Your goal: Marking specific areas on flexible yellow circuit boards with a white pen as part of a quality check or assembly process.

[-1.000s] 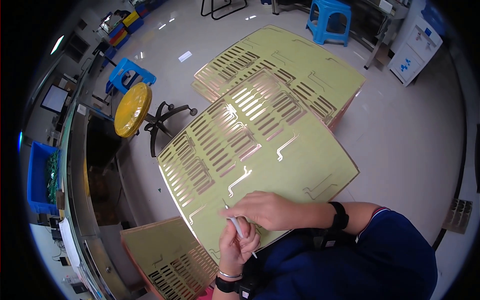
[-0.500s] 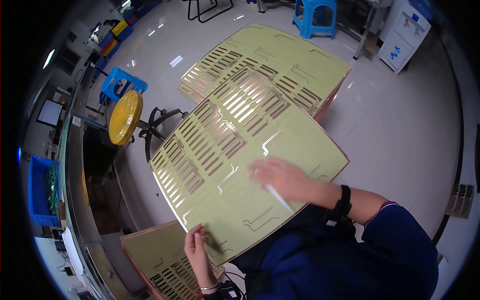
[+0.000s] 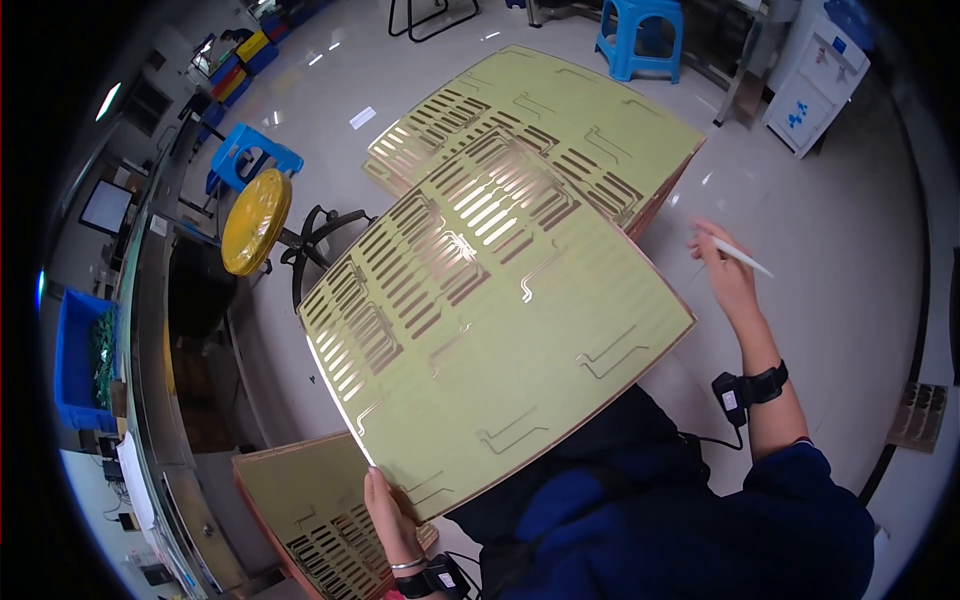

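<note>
A large yellow-green circuit board panel [image 3: 560,330] with metallic traces lies slanted in front of me. My left hand [image 3: 390,515] grips its near left edge, thumb on top and the other fingers hidden below. Off the panel's right corner, my right hand [image 3: 728,275] is in the air, pinching a slim white pen-shaped tool [image 3: 742,256]. Beyond the first panel, and partly covered by it, is a stack of similar panels [image 3: 620,110]. Another stack of panels [image 3: 285,480] stands low at the near left.
A yellow round stool [image 3: 257,222] stands left of the panels, with a blue plastic stool [image 3: 240,152] behind it. Another blue stool [image 3: 640,40] and a white cabinet [image 3: 818,85] are at the far right. Along the left runs a workbench with a blue bin [image 3: 78,370].
My right hand has swung from over the middle of the panel out past its right edge, still with the white tool. My left hand has closed on the panel's edge.
</note>
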A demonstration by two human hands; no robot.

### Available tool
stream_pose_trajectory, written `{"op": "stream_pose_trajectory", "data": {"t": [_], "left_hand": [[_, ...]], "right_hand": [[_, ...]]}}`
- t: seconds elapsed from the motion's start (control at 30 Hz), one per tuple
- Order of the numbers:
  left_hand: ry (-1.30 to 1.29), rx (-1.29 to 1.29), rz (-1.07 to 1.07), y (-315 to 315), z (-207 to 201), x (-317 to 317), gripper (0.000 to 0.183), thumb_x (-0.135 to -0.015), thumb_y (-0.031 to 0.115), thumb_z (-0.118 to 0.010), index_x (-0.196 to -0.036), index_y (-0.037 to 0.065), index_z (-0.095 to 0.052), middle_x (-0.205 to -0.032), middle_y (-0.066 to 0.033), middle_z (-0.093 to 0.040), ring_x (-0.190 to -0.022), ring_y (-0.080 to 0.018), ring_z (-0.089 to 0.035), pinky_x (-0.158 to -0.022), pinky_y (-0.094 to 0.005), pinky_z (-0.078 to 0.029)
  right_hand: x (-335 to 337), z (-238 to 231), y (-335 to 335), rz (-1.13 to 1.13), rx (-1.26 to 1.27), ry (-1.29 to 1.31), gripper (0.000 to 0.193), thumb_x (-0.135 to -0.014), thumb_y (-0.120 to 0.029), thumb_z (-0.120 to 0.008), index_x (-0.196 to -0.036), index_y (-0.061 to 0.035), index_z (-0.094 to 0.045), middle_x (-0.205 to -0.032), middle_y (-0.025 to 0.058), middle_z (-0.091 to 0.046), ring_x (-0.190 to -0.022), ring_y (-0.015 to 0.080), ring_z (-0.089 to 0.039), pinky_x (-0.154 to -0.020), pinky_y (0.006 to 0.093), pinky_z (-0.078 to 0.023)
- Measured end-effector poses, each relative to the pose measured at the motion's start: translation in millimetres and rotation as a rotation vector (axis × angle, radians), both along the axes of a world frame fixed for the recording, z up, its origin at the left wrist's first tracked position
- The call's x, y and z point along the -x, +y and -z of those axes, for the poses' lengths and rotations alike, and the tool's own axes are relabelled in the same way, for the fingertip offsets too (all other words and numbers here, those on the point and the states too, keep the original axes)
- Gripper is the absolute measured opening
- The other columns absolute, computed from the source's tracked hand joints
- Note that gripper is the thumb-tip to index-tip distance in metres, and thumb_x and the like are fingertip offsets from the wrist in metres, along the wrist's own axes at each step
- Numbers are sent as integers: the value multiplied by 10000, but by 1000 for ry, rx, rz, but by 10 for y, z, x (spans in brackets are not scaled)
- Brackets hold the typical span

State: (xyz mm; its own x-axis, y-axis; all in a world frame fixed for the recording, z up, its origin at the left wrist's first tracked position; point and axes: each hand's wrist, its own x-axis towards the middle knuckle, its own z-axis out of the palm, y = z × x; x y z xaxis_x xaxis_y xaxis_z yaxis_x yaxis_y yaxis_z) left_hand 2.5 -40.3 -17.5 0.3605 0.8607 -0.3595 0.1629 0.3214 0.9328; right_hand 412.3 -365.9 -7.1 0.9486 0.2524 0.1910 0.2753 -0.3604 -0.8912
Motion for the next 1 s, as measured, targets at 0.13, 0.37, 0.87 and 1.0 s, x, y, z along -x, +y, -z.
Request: {"op": "stream_pose_trajectory", "data": {"t": [0.13, 0.37, 0.87, 1.0], "left_hand": [[54, -75, -27, 36, 160, -45, 282, -991, 242, -421, -963, 0, -562, -835, -20, -563, -761, -81, -497, -702, -239, -418], [139, -206, -129, 43, 462, -158, 327, -996, 236, -386, -996, -38, -565, -947, -59, -593, -850, -119, -532, -772, -271, -446], [209, -296, -170, 92, 538, -375, 350, -1006, 279, -356, -956, -24, -522, -914, -66, -571, -820, -131, -509, -766, -268, -436], [210, -295, -176, 149, 603, -295, 343, -1005, 273, -361, -957, -21, -530, -910, -54, -574, -814, -119, -517, -754, -266, -442]], "right_hand": [[223, -191, 384, -130, 134, -265, 165, -878, -113, -535, -993, -27, -615, -819, 76, -626, -702, 150, -568, -663, 282, -470], [313, -225, 666, -347, 110, -200, 141, -765, -29, -597, -905, -27, -613, -838, 99, -612, -726, 208, -604, -672, 299, -494], [160, -15, 670, -473, 43, -466, 237, -705, 3, -669, -929, -14, -592, -856, 107, -626, -779, 271, -618, -700, 337, -512], [154, -55, 686, -500, 64, -456, 239, -686, 19, -672, -902, -6, -574, -886, 106, -607, -791, 272, -602, -697, 329, -509]]}}
